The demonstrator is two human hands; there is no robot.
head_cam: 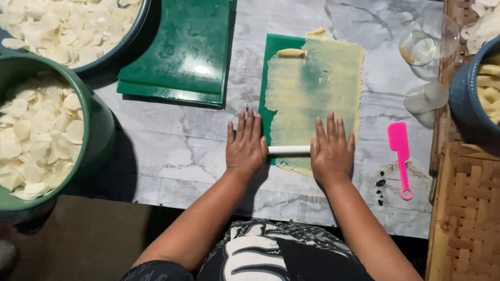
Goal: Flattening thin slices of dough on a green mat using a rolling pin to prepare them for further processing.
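A thin sheet of pale yellow dough [317,88] lies spread on a green plastic mat [273,47] on a marbled table [172,151]. A white rolling pin [289,150] rests across the near end of the dough. My left hand [245,145] lies flat, fingers spread, on the pin's left end. My right hand [332,148] lies flat on its right end, over the dough's near edge. A small roll of dough [291,52] sits at the sheet's far left corner.
Two green bowls [99,135] [122,44] of pale round slices stand at the left. A stack of green mats [182,52] lies behind. At the right are a pink spatula [400,156], two clear cups [426,97] [427,39], a blue bowl [469,104] and a woven tray [469,208].
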